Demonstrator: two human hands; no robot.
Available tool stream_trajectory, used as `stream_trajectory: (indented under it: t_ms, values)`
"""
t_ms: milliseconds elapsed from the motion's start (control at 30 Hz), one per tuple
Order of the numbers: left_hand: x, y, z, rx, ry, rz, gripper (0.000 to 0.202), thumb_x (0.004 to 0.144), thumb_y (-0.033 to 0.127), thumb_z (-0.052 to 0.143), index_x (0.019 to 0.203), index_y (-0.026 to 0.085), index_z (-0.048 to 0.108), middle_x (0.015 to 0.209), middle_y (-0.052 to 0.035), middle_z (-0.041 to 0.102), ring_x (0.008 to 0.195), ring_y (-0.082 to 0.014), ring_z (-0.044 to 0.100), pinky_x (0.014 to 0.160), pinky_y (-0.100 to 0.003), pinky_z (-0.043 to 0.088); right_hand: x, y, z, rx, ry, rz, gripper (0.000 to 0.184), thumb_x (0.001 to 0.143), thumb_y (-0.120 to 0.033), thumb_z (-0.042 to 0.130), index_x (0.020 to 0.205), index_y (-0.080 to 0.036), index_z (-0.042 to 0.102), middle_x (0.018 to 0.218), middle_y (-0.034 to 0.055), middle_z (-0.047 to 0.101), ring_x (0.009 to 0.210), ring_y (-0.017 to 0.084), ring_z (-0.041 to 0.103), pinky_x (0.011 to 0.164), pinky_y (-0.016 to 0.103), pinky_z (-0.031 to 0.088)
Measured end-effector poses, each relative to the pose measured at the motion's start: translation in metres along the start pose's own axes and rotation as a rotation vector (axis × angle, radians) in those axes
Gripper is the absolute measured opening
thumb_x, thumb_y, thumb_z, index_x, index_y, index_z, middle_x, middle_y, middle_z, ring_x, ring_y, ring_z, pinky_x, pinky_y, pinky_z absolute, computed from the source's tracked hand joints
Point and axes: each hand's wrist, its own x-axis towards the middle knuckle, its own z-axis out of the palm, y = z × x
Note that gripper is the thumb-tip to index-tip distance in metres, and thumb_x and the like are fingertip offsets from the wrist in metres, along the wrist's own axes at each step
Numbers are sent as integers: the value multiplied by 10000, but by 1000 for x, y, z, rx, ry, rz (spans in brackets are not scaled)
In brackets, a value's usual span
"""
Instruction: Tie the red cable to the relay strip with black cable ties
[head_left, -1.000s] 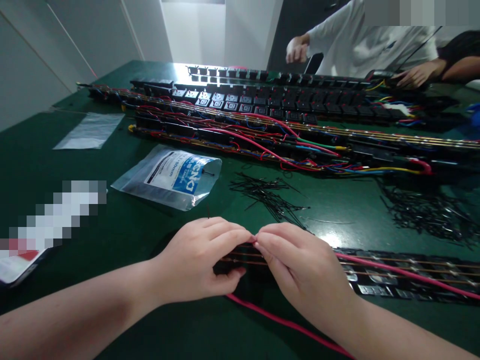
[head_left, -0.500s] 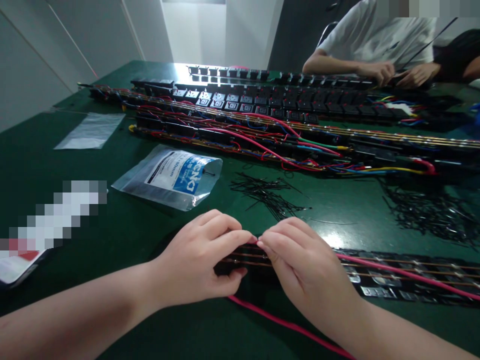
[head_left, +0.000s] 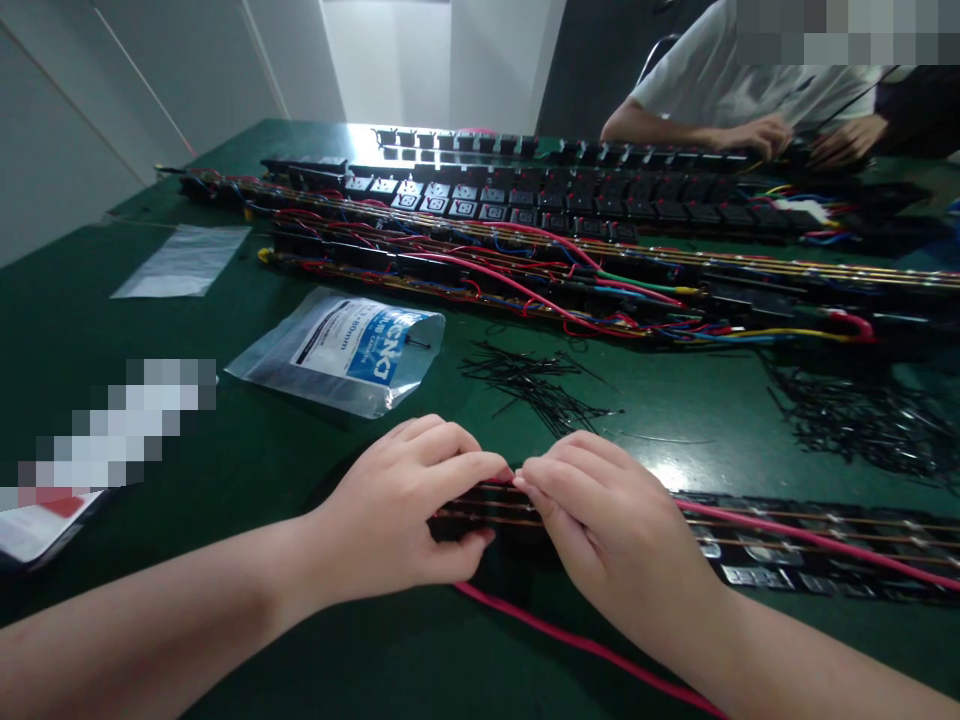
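My left hand (head_left: 409,515) and my right hand (head_left: 611,535) meet fingertip to fingertip over the left end of a long black socket strip (head_left: 787,550) that lies across the near part of the green table (head_left: 112,380). Both hands have curled fingers pinched together on something small that I cannot make out. My left thumb rests under the strip's end. A red wire (head_left: 810,545) runs along the top of the strip, and another stretch of red wire (head_left: 570,640) trails toward me beneath my right wrist.
A pile of thin black cable ties (head_left: 536,385) lies beyond my hands, a bigger heap (head_left: 862,420) to the right. A labelled plastic bag (head_left: 341,350) and a clear bag (head_left: 180,262) lie left. Wired socket strips (head_left: 525,250) fill the far side, where another person's hands (head_left: 757,135) work.
My hands have stayed pinched together, sinking slightly onto the strip. The person at the far side brought an arm down onto the strips.
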Motion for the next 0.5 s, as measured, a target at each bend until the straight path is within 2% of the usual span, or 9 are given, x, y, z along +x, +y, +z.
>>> stream_trajectory:
  t_ms: [233, 500]
  values:
    - [1, -1, 1, 7, 1, -1, 325, 767, 207, 661, 1091, 199, 645, 995, -36, 661, 906, -189, 567, 817, -358, 492, 2, -2, -1, -59, 26, -33, 233, 915, -36, 433, 827, -170, 603, 697, 24, 578, 677, 161, 473, 604, 292, 373]
    - [2, 0, -1, 18, -9, 2, 301, 765, 224, 667, 1061, 178, 641, 983, -42, 648, 904, -187, 561, 814, -347, 492, 1, -3, -2, -24, 53, 30, 247, 936, -56, 428, 760, -216, 497, 644, -7, 502, 631, 152, 458, 561, 282, 355]
